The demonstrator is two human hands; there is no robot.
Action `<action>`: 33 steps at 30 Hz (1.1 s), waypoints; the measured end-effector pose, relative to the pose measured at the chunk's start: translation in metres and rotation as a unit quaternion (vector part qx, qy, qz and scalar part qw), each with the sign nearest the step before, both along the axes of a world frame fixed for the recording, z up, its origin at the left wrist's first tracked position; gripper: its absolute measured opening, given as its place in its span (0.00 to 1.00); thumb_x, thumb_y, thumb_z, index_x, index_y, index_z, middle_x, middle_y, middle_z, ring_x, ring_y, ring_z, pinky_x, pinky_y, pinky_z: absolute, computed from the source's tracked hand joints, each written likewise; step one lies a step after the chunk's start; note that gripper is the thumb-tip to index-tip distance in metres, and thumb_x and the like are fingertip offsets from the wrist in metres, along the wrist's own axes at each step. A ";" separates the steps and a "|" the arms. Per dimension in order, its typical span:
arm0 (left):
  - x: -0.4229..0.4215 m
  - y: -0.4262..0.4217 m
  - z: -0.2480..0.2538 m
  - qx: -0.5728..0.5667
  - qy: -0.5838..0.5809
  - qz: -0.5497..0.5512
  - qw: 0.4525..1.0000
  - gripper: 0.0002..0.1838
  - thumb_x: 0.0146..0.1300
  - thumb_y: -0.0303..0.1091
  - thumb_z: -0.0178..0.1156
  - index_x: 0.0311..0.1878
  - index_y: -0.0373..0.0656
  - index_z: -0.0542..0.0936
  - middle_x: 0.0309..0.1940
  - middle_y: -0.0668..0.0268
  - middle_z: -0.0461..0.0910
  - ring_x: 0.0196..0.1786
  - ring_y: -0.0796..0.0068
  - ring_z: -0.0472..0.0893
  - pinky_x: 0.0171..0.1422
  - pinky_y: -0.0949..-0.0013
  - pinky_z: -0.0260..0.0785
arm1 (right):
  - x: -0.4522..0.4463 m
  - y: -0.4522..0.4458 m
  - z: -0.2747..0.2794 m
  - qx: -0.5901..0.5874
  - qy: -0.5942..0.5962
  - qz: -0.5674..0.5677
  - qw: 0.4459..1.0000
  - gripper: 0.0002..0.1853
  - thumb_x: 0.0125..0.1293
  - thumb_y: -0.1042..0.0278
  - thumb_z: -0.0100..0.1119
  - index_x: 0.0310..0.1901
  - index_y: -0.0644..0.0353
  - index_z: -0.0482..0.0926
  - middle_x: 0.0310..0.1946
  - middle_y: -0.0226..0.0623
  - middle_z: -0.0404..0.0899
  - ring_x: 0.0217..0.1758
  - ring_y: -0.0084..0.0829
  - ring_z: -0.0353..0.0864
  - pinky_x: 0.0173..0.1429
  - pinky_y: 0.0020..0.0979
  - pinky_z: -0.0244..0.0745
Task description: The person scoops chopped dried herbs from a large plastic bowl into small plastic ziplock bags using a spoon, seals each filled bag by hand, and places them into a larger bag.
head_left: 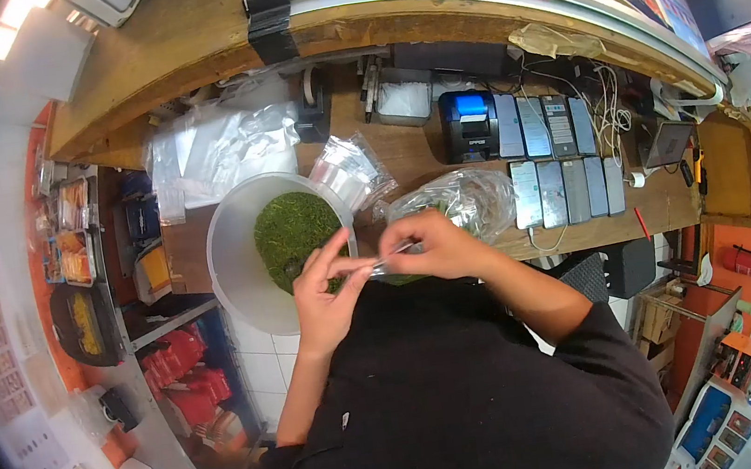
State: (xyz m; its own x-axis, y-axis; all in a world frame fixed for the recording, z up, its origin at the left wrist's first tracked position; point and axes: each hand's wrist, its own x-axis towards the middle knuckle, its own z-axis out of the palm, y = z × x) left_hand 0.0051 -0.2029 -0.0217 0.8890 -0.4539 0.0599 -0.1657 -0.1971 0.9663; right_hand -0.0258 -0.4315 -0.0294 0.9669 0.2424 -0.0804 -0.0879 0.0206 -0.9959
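Both hands meet over the table's front edge, just right of a large whitish plastic tub (231, 243). In the tub lies a mass of chopped green leaves (295, 230). My left hand (321, 288) pinches one side of a small clear plastic bag (387, 263), its index finger raised. With bent fingers my right hand (438, 244) grips the other side. Little of this bag shows between the fingers. Behind my right hand sits a larger crumpled clear plastic bag (475, 203) with something green in it. A stack of clear plastic bags (351, 174) lies against the tub's rim.
Several phones (551, 194) stand in two rows to the right, beside a black receipt printer (470, 124) and tangled white cables (608, 103). Plastic sheets (233, 144) and a tape dispenser (311, 106) lie behind the tub. A wooden shelf (424, 18) overhangs the back.
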 end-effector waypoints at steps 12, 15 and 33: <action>0.034 0.015 0.013 -0.071 0.030 0.179 0.981 0.27 0.67 0.20 0.61 0.69 0.37 0.71 0.50 0.64 0.81 0.44 0.82 0.73 0.52 0.76 0.67 | 0.076 -0.054 -0.166 -0.166 0.008 -0.203 0.965 0.14 0.57 0.69 0.68 0.46 0.58 0.86 0.42 0.39 0.86 0.44 0.39 0.85 0.52 0.37 0.79; 0.033 0.011 0.019 -0.058 0.033 0.182 0.981 0.27 0.67 0.21 0.61 0.69 0.37 0.70 0.50 0.64 0.81 0.44 0.82 0.73 0.53 0.76 0.67 | 0.144 -0.009 -0.230 -0.238 -0.005 -0.223 0.945 0.15 0.54 0.69 0.71 0.44 0.59 0.86 0.45 0.39 0.85 0.43 0.40 0.85 0.49 0.38 0.80; 0.050 -0.026 0.053 0.243 -0.310 0.081 0.916 0.24 0.62 0.25 0.66 0.62 0.41 0.79 0.47 0.61 0.83 0.44 0.64 0.78 0.54 0.65 0.70 | 0.095 -0.015 -0.046 -0.089 -0.151 -0.140 0.974 0.05 0.60 0.74 0.67 0.37 0.62 0.87 0.32 0.37 0.82 0.36 0.30 0.81 0.41 0.32 0.75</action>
